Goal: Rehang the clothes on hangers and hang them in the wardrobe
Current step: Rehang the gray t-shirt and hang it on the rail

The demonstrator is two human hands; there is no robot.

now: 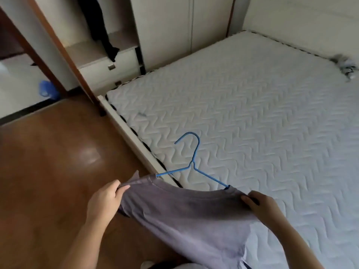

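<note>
A lilac T-shirt hangs on a blue wire hanger, whose hook and upper arms stick out of the neck opening. My left hand grips the shirt's left shoulder. My right hand grips the right shoulder, over the hanger's end. The shirt is held over the bed's near edge, its lower part running out of view. The open wardrobe stands at the upper left, with a dark garment hanging inside.
A quilted white mattress fills the right side, with a small grey bundle at its far right edge. Brown wooden floor lies to the left. White drawers sit in the wardrobe's base. A blue object rests beyond the doorway.
</note>
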